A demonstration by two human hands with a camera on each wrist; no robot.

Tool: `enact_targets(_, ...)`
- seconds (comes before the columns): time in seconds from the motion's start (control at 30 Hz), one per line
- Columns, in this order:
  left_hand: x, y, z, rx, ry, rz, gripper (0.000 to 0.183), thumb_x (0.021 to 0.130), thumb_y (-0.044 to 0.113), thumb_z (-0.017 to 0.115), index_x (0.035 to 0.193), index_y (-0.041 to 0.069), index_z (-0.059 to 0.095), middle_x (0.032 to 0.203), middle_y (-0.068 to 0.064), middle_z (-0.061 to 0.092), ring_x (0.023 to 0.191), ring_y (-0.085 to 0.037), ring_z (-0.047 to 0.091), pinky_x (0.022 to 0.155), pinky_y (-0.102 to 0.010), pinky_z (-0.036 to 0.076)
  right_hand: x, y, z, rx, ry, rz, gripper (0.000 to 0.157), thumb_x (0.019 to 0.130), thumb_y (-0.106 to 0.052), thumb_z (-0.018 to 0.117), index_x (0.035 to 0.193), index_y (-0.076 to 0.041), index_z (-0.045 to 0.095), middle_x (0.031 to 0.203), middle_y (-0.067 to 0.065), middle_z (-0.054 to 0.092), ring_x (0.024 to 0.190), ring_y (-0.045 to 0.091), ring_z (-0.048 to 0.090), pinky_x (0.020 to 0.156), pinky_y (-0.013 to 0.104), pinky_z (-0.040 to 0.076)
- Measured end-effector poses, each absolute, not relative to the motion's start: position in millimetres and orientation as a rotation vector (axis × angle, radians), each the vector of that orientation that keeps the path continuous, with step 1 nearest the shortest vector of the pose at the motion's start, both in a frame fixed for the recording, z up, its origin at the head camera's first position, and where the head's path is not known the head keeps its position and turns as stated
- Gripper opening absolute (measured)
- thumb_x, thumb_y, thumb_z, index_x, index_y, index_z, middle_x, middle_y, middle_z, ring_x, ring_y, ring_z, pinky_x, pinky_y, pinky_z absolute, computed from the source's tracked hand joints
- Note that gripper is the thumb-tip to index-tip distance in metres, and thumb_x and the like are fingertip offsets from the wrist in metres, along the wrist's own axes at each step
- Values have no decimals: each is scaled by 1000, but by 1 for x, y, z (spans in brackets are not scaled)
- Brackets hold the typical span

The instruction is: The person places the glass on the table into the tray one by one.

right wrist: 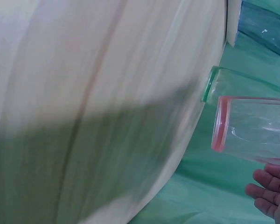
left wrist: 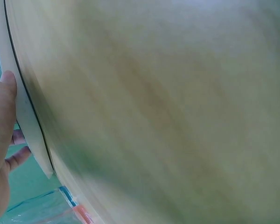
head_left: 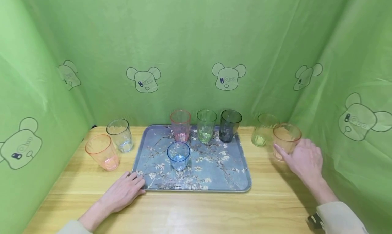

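The pale, wood-grained worktop (head_left: 190, 210) is carrying a blue blossom-patterned tray (head_left: 211, 179); a clear glass (head_left: 123, 138) and an orange-rimmed glass (head_left: 105, 155) are standing to its left, a green glass (head_left: 259, 133) to its right.

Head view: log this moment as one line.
left hand: holding tray near-left corner | right hand: at right-side orange cup, grip unclear | on tray: pink cup, green cup, dark cup, blue cup

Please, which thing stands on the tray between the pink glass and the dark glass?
A green glass stands between them, as the head view shows.
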State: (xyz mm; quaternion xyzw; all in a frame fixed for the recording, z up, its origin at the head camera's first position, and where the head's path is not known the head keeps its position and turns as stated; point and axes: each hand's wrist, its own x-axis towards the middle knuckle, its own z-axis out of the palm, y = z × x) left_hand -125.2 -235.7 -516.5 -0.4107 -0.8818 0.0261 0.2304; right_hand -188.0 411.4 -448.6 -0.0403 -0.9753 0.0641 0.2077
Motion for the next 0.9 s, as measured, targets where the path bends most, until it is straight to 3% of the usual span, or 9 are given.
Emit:
enact_targets(0.2,-125,-236,-516,-1131,-2424,68,25,94,40,70,88,22,54,85,8,55,83,-11,49,77,-31,42,-182,402,-442,-88,-2701,169,94,92,-76,60,95,18,56,80,31,56,67,39,53,60,48,41)
enact_targets(0.43,-125,-235,-515,-1137,-2424,65,25,93,39,71,88,22,54,85,9,56,83,-11,49,77,-31,41,-176,389,-437,-39,-2686,148,90,91,-74,62,90,16,56,77,29,56,63,37,52,56,45,41)
enact_targets(0.67,-125,-235,-515,-1141,-2417,68,24,93,40,70,89,22,55,85,8,56,83,-12,49,78,-31,41,-172,373,-434,-6,-2691,104,96,89,-76,63,97,20,56,80,30,55,67,38,53,58,48,43)
enact_targets(0.9,-125,-234,-515,-1138,-2412,79,24,94,40,69,89,21,56,86,7,57,83,-12,50,78,-31,41,-168,358,-438,108,-2578,123,89,84,-69,74,97,18,58,80,28,58,66,39,55,59,53,47)
